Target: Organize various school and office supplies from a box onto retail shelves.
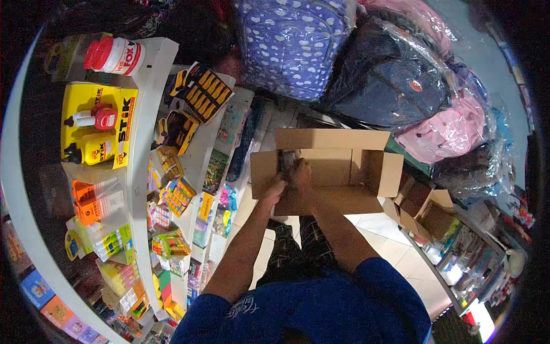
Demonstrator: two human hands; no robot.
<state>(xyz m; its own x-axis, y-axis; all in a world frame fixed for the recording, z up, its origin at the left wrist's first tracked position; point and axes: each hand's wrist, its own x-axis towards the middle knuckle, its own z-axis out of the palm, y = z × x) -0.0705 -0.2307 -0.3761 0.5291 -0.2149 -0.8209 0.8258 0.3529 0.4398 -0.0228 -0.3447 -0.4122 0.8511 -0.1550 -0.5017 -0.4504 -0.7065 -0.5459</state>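
Observation:
Both my hands reach into the left end of a large cardboard box (331,172) with its flaps folded outward. My left hand (275,192) and my right hand (302,174) close together around a dark, shiny item (288,160), perhaps in clear wrap; what it is I cannot tell. The item stands against the box's left inner wall. Shadow and the hands hide part of it. Bare cardboard shows in the middle and right of the box.
White shelves (148,107) at left hold glue bottles (98,149), a white jar with a red lid (122,56) and small boxes. Plastic-wrapped backpacks (292,47) stand beyond the box. A smaller open carton (436,213) sits at right by a display case (468,253).

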